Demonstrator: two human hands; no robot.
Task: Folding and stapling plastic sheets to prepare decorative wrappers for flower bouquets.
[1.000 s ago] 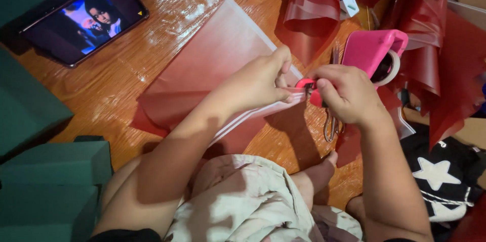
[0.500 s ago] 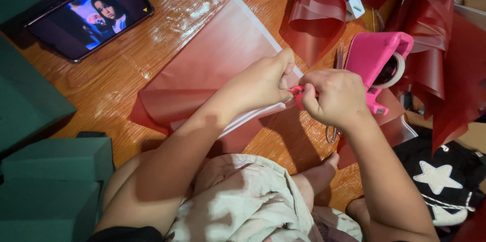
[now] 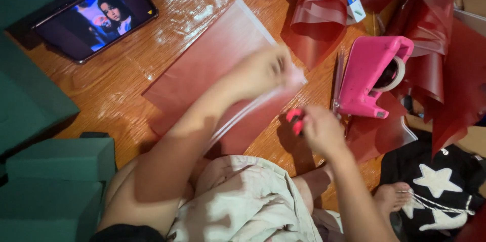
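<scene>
Hands now apart, no longer joined as half a second ago. Left hand, blurred, fingers pinching the edge of the translucent red plastic sheet flat on the wooden bench. Right hand, drawn nearer, fingers closed around a small pink tool, beside the pink tape dispenser.

Left hand, blurred, over translucent red rectangular sheet. Right hand grips small pink-handled tool; pink plastic tape dispenser just beyond it.
</scene>
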